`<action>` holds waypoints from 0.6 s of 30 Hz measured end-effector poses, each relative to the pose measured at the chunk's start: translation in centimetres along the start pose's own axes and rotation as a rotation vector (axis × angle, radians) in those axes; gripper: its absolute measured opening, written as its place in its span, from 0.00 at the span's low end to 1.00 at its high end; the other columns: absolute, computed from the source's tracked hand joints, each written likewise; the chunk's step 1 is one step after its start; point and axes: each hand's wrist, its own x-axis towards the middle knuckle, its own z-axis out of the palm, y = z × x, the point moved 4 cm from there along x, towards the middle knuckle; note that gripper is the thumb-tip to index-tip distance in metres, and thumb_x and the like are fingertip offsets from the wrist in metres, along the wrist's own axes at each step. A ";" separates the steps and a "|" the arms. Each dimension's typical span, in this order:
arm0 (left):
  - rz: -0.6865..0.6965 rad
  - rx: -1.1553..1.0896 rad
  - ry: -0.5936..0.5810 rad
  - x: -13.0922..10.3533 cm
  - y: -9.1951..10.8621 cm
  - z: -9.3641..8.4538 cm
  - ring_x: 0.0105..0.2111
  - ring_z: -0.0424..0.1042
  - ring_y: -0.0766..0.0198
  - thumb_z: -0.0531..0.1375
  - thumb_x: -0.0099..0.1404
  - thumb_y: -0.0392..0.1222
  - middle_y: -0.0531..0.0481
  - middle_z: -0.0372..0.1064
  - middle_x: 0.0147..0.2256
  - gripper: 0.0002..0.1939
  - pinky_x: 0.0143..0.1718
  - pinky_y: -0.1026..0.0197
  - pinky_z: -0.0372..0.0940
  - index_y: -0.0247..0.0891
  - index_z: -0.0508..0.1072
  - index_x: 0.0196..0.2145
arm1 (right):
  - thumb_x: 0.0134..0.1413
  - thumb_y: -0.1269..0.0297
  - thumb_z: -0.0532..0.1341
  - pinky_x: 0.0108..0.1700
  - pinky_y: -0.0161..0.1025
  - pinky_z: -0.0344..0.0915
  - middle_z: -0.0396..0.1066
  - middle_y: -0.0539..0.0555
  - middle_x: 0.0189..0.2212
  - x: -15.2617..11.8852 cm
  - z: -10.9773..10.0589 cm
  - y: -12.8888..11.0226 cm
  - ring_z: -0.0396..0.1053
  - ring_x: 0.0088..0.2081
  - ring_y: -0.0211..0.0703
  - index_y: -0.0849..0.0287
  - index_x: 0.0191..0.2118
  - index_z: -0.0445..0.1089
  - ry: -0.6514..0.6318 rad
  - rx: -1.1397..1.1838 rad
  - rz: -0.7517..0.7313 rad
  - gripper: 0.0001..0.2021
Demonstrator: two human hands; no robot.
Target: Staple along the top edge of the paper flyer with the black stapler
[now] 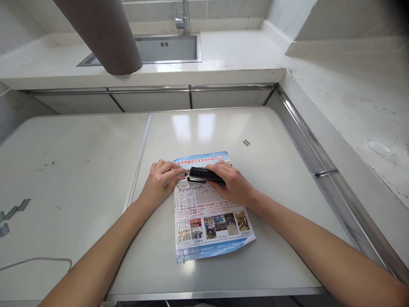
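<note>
A black stapler (200, 174) lies across the upper part of a printed leaflet (214, 209) with blue borders, red lettering and photos. My right hand (231, 181) is wrapped round its back end, and its nose points left. My left hand (162, 175) is closed, with the fingertips bunched against the silver nose of the stapler; anything pinched between them is hidden. Many thin silver staple marks run down the leaflet's left side, thickest at the bottom left corner. The lower right corner of the leaflet curls up a little.
Two short staple strips (246, 142) lie behind the leaflet on the right. Larger staple strips (14, 211) and loose staples are scattered on the left table half. A brown column (105, 38) hangs before the sink (166, 47). A grey cord (41, 259) lies at lower left.
</note>
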 end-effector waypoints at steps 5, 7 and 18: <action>0.043 -0.001 -0.003 -0.1 -0.1 -0.5 0.41 0.70 0.56 0.61 0.74 0.40 0.48 0.80 0.45 0.07 0.46 0.49 0.62 0.46 0.81 0.42 | 0.66 0.67 0.62 0.51 0.53 0.72 0.76 0.58 0.48 0.1 -0.1 0.2 0.71 0.49 0.53 0.53 0.59 0.66 0.004 0.038 0.006 0.17; 0.029 -0.003 0.002 -0.1 -0.2 -0.7 0.42 0.71 0.56 0.62 0.74 0.41 0.49 0.80 0.46 0.07 0.46 0.49 0.62 0.47 0.81 0.41 | 0.66 0.67 0.62 0.50 0.53 0.72 0.76 0.58 0.48 0.1 -0.1 0.3 0.72 0.49 0.53 0.53 0.58 0.67 0.010 0.043 0.010 0.17; 0.149 -0.076 0.071 -0.3 0.2 -1.6 0.38 0.73 0.60 0.61 0.74 0.35 0.51 0.82 0.45 0.08 0.45 0.50 0.61 0.46 0.80 0.42 | 0.62 0.63 0.66 0.44 0.46 0.71 0.79 0.55 0.40 0.1 -2.8 0.1 0.73 0.41 0.48 0.55 0.50 0.74 0.170 0.214 0.000 0.12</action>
